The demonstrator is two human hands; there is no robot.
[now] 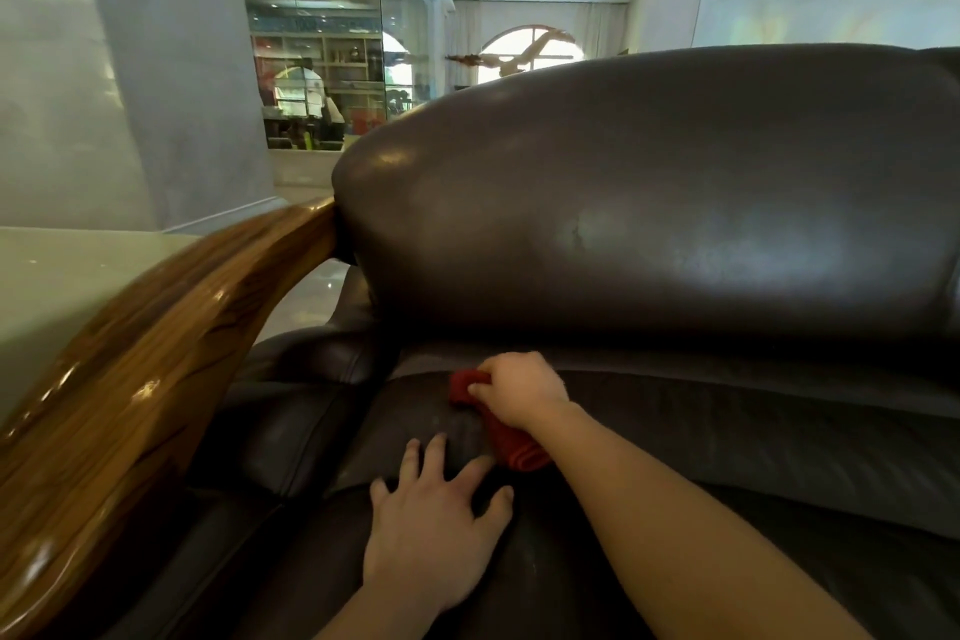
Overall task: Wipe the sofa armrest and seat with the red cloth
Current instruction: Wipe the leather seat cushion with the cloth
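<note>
Dark leather seat [675, 431], dusty near the backrest [649, 203]. Right hand [519, 392] clamped on bunched red cloth [511, 437] at seat's rear crease; left hand [436, 520] splayed flat, empty (bracing). Risk: narrow wad skipping patches, missing wooden armrest [156, 353].

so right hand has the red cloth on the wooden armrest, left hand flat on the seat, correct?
Not quite. In the head view the right hand presses the red cloth on the dark leather seat, near the backrest, not on the wooden armrest. The left hand does lie flat on the seat.
</note>
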